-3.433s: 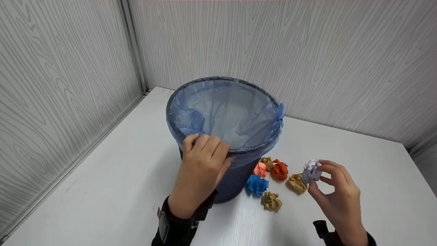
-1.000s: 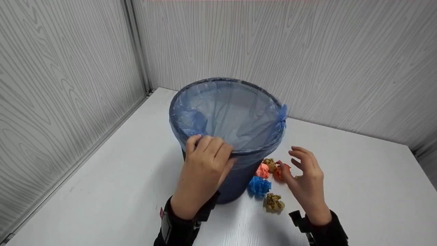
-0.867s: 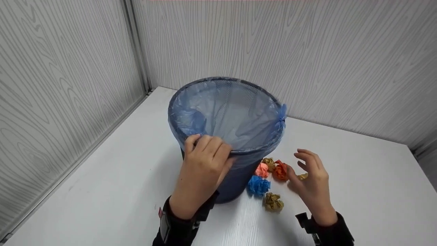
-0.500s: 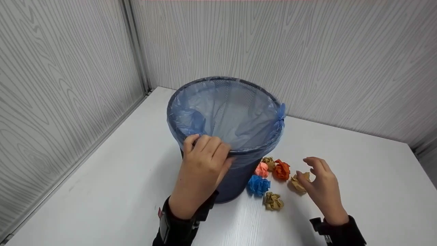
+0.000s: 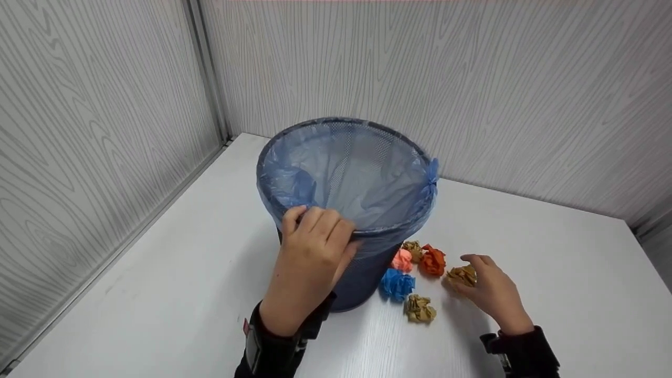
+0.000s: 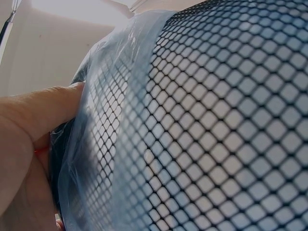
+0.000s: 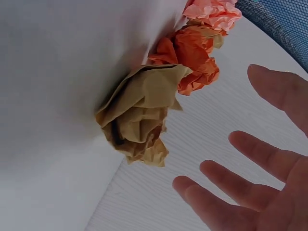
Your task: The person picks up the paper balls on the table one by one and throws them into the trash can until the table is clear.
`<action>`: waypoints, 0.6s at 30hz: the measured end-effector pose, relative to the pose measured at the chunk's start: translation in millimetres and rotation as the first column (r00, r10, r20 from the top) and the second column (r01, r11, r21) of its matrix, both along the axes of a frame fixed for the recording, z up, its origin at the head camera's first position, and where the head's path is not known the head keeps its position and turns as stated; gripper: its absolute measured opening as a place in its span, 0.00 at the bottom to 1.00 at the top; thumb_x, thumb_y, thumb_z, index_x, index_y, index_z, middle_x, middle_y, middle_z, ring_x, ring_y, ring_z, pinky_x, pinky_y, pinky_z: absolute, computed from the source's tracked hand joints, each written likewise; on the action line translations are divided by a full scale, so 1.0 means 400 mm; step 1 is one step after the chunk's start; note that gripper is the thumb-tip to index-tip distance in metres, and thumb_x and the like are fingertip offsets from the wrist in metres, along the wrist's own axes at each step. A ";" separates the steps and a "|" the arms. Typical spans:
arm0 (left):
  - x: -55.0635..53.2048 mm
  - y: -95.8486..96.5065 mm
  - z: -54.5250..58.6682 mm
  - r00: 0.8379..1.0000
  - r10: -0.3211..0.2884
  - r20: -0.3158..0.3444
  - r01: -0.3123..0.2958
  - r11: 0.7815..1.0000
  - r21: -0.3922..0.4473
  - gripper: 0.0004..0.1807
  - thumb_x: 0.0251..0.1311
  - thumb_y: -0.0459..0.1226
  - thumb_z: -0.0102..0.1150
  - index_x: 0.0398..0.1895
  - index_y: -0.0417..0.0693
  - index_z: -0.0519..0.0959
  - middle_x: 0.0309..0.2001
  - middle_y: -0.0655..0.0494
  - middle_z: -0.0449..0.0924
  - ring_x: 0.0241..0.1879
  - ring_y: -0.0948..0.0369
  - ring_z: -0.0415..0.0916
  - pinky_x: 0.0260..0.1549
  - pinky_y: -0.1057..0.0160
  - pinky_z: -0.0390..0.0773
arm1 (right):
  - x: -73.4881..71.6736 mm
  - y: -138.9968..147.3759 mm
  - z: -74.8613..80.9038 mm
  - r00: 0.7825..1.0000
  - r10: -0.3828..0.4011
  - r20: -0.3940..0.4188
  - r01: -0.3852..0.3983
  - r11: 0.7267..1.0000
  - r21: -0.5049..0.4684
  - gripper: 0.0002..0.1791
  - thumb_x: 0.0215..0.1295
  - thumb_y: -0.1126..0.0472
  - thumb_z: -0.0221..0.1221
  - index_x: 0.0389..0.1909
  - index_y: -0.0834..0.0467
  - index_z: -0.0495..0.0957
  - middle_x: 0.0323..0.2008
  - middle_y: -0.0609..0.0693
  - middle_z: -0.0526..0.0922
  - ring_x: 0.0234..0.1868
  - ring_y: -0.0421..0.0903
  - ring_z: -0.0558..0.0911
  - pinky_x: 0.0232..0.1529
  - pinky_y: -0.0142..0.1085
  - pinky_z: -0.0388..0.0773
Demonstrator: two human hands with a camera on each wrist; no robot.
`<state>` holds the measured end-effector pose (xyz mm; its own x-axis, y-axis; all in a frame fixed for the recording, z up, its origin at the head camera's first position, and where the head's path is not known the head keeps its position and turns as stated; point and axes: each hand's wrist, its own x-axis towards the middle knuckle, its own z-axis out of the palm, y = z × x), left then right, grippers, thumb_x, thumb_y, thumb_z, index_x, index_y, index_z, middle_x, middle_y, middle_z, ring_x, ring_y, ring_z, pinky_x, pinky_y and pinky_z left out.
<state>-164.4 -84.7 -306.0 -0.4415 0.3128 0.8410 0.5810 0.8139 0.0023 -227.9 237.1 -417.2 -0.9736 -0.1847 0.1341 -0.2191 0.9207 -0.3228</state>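
My left hand (image 5: 312,257) grips the near rim of a dark mesh wastebasket (image 5: 352,291) lined with a blue plastic bag (image 5: 352,173). In the left wrist view, the thumb presses the bag against the mesh wall (image 6: 216,110). My right hand (image 5: 496,294) is beside a crumpled brown paper ball (image 5: 462,275). In the right wrist view, its spread fingers (image 7: 250,144) stand apart from the brown ball (image 7: 139,113). An orange-red paper ball (image 5: 433,261) lies just to the left of that ball.
More paper balls lie by the basket's right side: a pink one (image 5: 402,260), a blue one (image 5: 397,284), a brown one (image 5: 420,308) in front and another brown one (image 5: 413,251) behind. A grey wood-grain panel (image 5: 420,68) stands behind the white table (image 5: 567,252).
A white paper ball was in my right hand earlier and is now out of sight. That hand then moved right and lowered towards the brown ball. My left hand keeps its hold.
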 end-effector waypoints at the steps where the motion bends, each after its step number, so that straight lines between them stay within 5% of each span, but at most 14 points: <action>1: -0.001 0.000 0.000 1.000 -0.001 -0.002 0.001 1.000 0.001 0.13 0.44 0.39 0.65 0.30 0.45 0.72 0.29 0.54 0.69 0.33 0.55 0.66 0.43 0.52 0.59 | -0.002 0.002 -0.003 1.000 0.005 0.015 -0.005 1.000 0.009 0.29 0.48 0.58 0.64 0.50 0.67 0.69 0.46 0.67 0.70 0.41 0.61 0.74 0.37 0.51 0.70; 10: 0.000 0.001 0.000 1.000 0.002 0.002 -0.002 1.000 -0.001 0.13 0.44 0.39 0.65 0.30 0.45 0.72 0.29 0.54 0.69 0.33 0.55 0.65 0.43 0.52 0.59 | -0.013 0.011 -0.033 0.995 0.019 0.101 -0.022 0.999 0.026 0.23 0.44 0.63 0.64 0.44 0.64 0.73 0.43 0.65 0.72 0.39 0.59 0.75 0.37 0.51 0.70; 18: 0.000 0.001 0.002 1.000 0.009 -0.004 -0.009 1.000 -0.006 0.12 0.44 0.39 0.65 0.29 0.45 0.72 0.28 0.55 0.68 0.33 0.55 0.66 0.42 0.53 0.60 | -0.019 0.005 -0.047 0.995 0.055 0.080 -0.059 0.997 0.052 0.11 0.50 0.62 0.62 0.35 0.61 0.77 0.27 0.51 0.73 0.28 0.48 0.72 0.27 0.42 0.69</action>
<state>-164.6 -84.3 -305.0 -0.4414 0.3138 0.8406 0.5735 0.8192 -0.0046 -235.4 239.2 -436.1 -0.9684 -0.2449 0.0463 -0.2476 0.9242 -0.2909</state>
